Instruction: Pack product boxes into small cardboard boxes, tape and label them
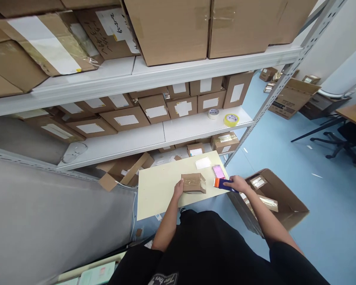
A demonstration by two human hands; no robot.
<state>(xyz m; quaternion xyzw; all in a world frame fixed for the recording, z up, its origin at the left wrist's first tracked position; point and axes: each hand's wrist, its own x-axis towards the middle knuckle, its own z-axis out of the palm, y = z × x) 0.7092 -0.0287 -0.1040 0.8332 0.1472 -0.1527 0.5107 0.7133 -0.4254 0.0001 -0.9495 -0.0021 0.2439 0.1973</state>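
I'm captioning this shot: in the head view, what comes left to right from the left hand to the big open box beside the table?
Left hand, small box, navy-orange item, right hand, big open box.

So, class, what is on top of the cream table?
The table bears a cardboard box, held by the left hand, a white sheet and a pink item. The right hand holds a blue-and-orange item nearby. Whatever is beneath the box is covered.
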